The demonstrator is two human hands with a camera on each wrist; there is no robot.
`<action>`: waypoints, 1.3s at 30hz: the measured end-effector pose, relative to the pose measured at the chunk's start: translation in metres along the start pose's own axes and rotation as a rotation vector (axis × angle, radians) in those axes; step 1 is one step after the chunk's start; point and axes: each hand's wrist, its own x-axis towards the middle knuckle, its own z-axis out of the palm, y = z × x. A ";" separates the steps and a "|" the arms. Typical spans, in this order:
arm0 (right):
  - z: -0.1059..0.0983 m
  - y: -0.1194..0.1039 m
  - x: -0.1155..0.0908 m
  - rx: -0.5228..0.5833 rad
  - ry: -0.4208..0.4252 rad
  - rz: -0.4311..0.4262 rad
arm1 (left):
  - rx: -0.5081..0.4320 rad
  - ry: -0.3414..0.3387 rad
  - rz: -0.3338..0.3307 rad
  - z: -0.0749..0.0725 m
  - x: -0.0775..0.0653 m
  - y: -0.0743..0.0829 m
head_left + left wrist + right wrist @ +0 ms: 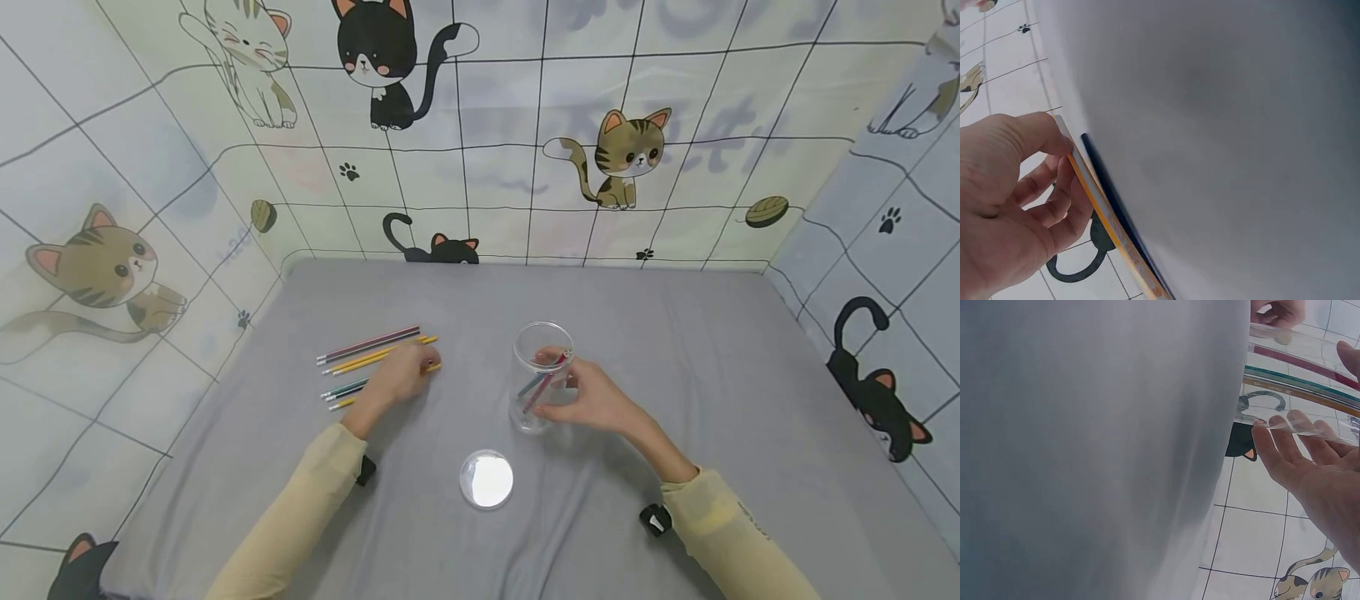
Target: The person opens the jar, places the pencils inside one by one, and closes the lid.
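Note:
My left hand point(401, 372) is over a loose group of pencils on the cloth. Between its thumb and fingers it pinches the end of a yellow pencil point(1105, 211); a dark blue pencil point(1116, 195) lies close alongside. My right hand point(592, 396) grips a clear cylindrical jar point(521, 379) from the right side. The jar stands upright with its top uncovered. Inside lean a few pencils: a red pencil point(1304, 364), a teal pencil point(1291, 378) and a gold-brown pencil point(1300, 392) show through the wall.
Left of the jar lie more pencils: dark red pencils point(367, 344) at the back, yellow pencils point(363, 362), then teal and dark pencils point(343, 390), partly behind the left hand. A round clear lid point(487, 480) lies in front of the jar. Cat-print curtains surround the grey cloth point(615, 308).

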 end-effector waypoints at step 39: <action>0.001 0.001 0.001 0.019 -0.008 -0.016 | -0.808 0.277 0.512 -0.144 0.022 0.153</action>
